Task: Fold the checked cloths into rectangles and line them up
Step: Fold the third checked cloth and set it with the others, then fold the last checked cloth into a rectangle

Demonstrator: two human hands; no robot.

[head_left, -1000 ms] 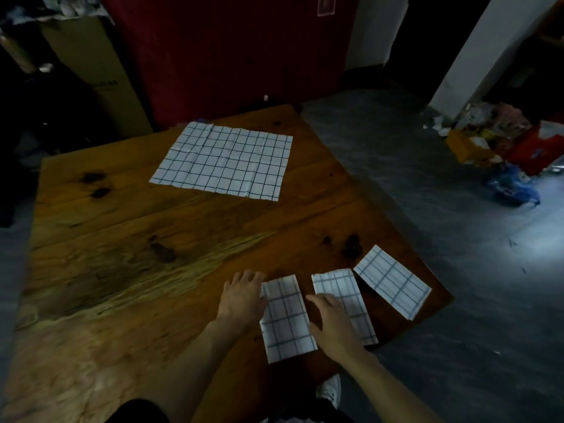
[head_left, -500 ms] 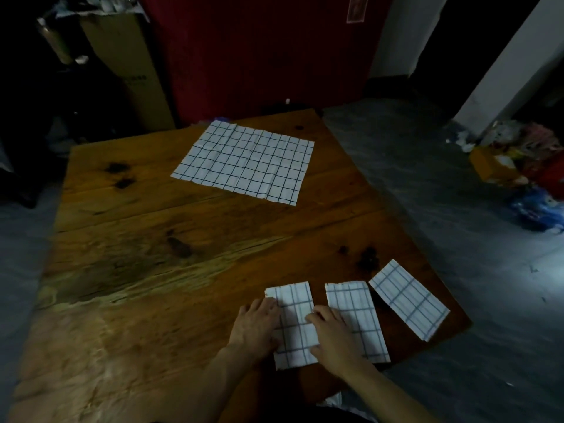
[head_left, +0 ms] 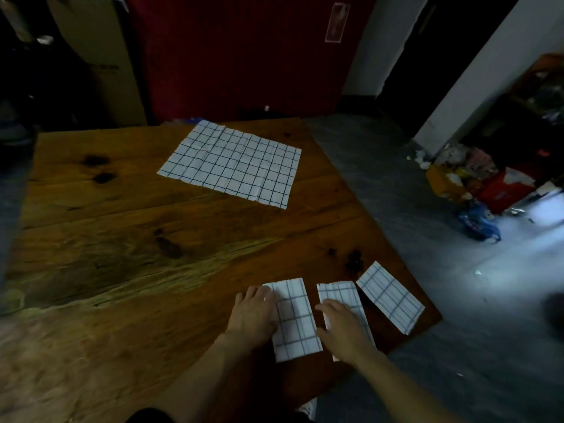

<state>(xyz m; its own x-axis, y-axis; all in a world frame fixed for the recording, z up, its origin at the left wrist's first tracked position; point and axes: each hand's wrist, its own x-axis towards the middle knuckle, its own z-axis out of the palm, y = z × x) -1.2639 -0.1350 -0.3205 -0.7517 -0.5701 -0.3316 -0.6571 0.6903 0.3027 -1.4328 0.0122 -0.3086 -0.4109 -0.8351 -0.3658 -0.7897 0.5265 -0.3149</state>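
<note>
**Ana:** Three folded cloths sit along the near right corner of the wooden table (head_left: 122, 239), and the leftmost folded cloth (head_left: 294, 319) is the one being worked. It lies between the two hands. The left hand (head_left: 254, 315) rests flat on that cloth's left edge, fingers straight, gripping nothing.

**Ben:** And the right hand (head_left: 343, 328) lies spread just beside it, over the lower part of the middle folded cloth (head_left: 341, 296), also relaxed, pinching nothing.

**Ana:** To my eye this is the squaring-up step. Best done with flat palms, nudging the long edges parallel and evening the gap, pressing lightly so the folds don't spring open.

**Ben:** The third folded cloth (head_left: 390, 300), right of the middle one, is tilted and nearly touches its top corner. I'd say it wants turning into line.

**Ana:** Farther out, toward the table's far edge, the unfolded cloth (head_left: 232, 166) lies flat, well apart from both hands, not yet folded.
</note>
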